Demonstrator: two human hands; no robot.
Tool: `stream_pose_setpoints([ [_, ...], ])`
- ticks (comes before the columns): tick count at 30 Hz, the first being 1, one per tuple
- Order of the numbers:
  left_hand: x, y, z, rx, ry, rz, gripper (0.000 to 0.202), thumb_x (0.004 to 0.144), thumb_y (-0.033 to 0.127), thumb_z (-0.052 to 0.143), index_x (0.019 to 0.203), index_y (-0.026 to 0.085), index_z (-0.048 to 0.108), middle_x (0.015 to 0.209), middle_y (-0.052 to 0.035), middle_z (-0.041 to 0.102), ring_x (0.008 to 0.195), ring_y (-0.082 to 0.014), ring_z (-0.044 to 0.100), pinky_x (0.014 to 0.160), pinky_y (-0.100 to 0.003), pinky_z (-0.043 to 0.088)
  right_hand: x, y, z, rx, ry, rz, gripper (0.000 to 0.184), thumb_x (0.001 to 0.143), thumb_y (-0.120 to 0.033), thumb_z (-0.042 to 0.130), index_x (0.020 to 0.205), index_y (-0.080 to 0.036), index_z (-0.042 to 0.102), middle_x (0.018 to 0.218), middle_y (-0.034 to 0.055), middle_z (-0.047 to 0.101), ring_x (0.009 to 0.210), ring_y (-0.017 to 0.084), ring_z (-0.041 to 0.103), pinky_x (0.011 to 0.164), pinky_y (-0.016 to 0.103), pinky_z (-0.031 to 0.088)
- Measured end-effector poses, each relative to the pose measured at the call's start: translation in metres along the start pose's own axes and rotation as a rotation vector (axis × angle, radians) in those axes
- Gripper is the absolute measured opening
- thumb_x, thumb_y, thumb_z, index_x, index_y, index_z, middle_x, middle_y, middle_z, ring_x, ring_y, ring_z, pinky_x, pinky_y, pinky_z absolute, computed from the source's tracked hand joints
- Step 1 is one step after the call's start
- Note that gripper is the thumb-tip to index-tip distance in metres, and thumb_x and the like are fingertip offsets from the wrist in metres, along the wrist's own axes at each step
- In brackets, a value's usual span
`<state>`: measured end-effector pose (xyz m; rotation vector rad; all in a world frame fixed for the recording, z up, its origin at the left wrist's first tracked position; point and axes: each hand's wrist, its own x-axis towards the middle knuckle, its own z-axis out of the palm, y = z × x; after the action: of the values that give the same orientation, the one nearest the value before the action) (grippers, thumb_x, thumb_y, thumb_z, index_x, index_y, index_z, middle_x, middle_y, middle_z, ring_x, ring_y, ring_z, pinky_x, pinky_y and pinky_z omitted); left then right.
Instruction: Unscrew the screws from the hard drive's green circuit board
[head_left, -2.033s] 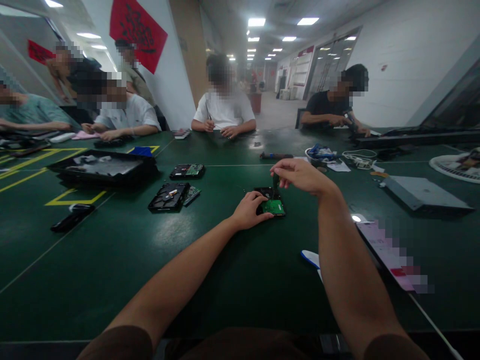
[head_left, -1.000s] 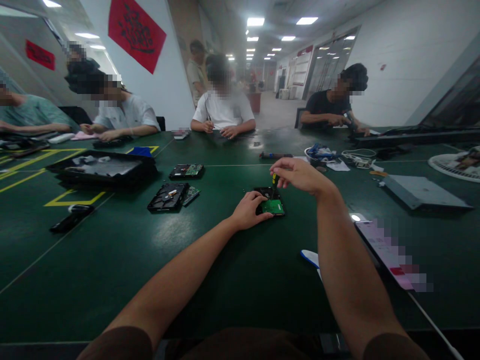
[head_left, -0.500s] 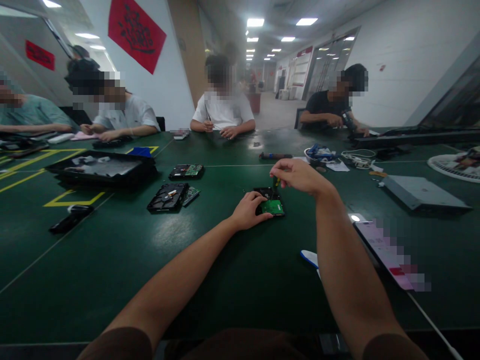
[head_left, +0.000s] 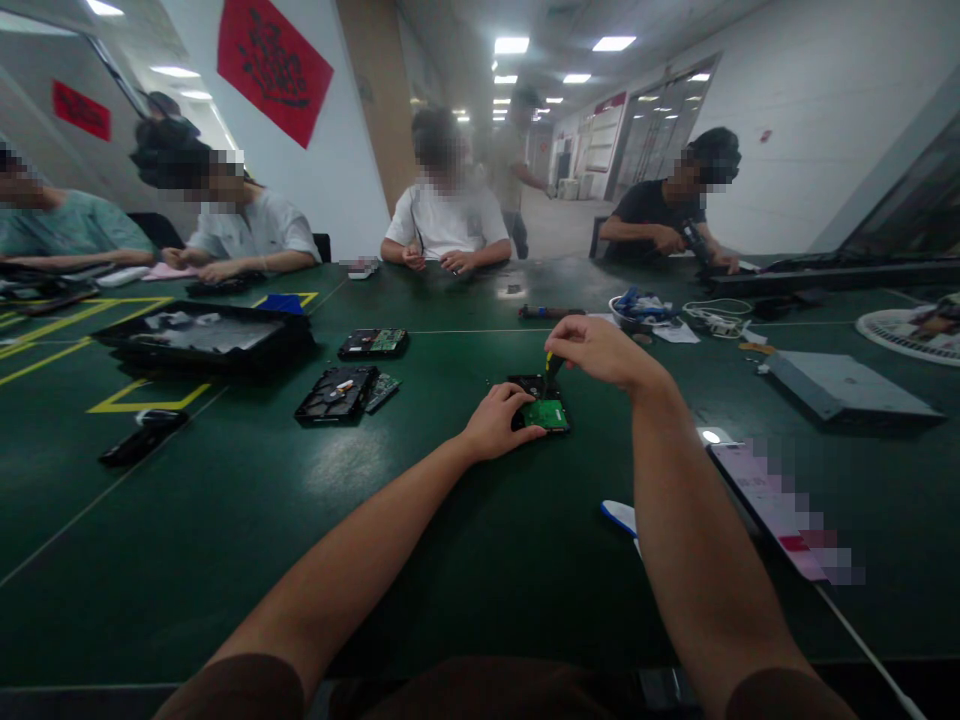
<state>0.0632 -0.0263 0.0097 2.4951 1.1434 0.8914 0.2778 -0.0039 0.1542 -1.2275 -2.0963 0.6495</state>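
A hard drive with a green circuit board [head_left: 550, 415] lies on the dark green table [head_left: 480, 560]. My left hand [head_left: 501, 420] grips its left side, thumb along the near edge and fingers over the far left part. In my right hand [head_left: 592, 348], pinched between thumb and fingers, is a screwdriver [head_left: 551, 370] with a black and yellow handle. It stands nearly upright over the drive, its tip down at the board; whether the tip sits in a screw is too small to tell.
Left of the drive lie another hard drive [head_left: 336, 394], a loose circuit board [head_left: 382, 391] and a further drive [head_left: 373, 343]. A black tray [head_left: 202, 335] stands beyond. To the right are a grey metal box [head_left: 847, 385] and a pink phone-like slab [head_left: 765, 500]. Several people sit across the table.
The right hand has shifted slightly on the screwdriver, and more of its yellow handle shows. My left hand stays on the drive. A person has appeared walking in the background.
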Motion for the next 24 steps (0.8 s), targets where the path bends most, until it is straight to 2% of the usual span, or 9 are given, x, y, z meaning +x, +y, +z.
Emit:
stream_pose_setpoints([
  [6, 0.0001, -0.0014, 0.0008, -0.006, -0.012, -0.016, 0.065, 0.081, 0.063, 0.071, 0.132, 0.024, 0.06, 0.13, -0.0125, 0.055, 0.124, -0.032, 0.052, 0.108, -0.052, 0.046, -0.0012, -0.0013, 0.001, 0.104, -0.088, -0.024, 0.029, 0.096, -0.048, 0.059, 0.096, -0.021, 0.071, 0.071, 0.0035, 0.068, 0.061, 0.016, 0.062, 0.056, 0.029, 0.047],
  [9, 0.0002, -0.0013, 0.0002, -0.004, -0.016, -0.013, 0.065, 0.081, 0.063, 0.071, 0.132, 0.024, 0.06, 0.13, -0.0125, 0.055, 0.125, -0.0323, 0.052, 0.109, -0.052, 0.045, -0.0009, -0.0014, 0.0, 0.12, -0.104, -0.017, 0.028, 0.096, -0.045, 0.058, 0.104, -0.022, 0.072, 0.077, 0.0048, 0.07, 0.064, 0.017, 0.064, 0.057, 0.03, 0.049],
  [12, 0.0001, -0.0009, -0.0001, -0.003, -0.009, -0.006, 0.066, 0.081, 0.062, 0.071, 0.133, 0.024, 0.06, 0.131, -0.0128, 0.055, 0.125, -0.0323, 0.052, 0.109, -0.052, 0.045, -0.0009, -0.0019, -0.0011, 0.055, -0.064, -0.022, 0.025, 0.092, -0.044, 0.064, 0.096, -0.021, 0.073, 0.081, 0.0042, 0.071, 0.065, 0.016, 0.062, 0.057, 0.029, 0.046],
  [15, 0.0002, -0.0008, 0.0003, -0.005, -0.008, 0.0, 0.066, 0.082, 0.063, 0.07, 0.133, 0.023, 0.06, 0.131, -0.0128, 0.055, 0.125, -0.0318, 0.052, 0.109, -0.051, 0.046, -0.0015, -0.0018, -0.001, 0.024, -0.021, 0.004, 0.022, 0.09, -0.041, 0.066, 0.089, -0.02, 0.071, 0.077, 0.0033, 0.069, 0.061, 0.014, 0.061, 0.055, 0.028, 0.045],
  [19, 0.0005, -0.0015, 0.0017, -0.002, -0.013, -0.006, 0.065, 0.081, 0.062, 0.071, 0.132, 0.023, 0.06, 0.13, -0.0121, 0.056, 0.124, -0.0311, 0.053, 0.109, -0.05, 0.046, -0.0015, -0.0004, 0.0012, 0.079, -0.032, 0.02, 0.024, 0.095, -0.042, 0.061, 0.093, -0.019, 0.068, 0.077, 0.0048, 0.07, 0.054, 0.013, 0.061, 0.049, 0.027, 0.043],
  [24, 0.0005, -0.0018, 0.0021, -0.004, -0.003, -0.005, 0.064, 0.081, 0.062, 0.071, 0.132, 0.023, 0.06, 0.13, -0.0122, 0.055, 0.124, -0.0312, 0.052, 0.109, -0.05, 0.045, 0.0006, 0.0019, 0.0029, 0.178, -0.096, -0.004, 0.024, 0.099, -0.039, 0.054, 0.102, -0.019, 0.069, 0.075, 0.0059, 0.07, 0.061, 0.016, 0.066, 0.054, 0.028, 0.05],
])
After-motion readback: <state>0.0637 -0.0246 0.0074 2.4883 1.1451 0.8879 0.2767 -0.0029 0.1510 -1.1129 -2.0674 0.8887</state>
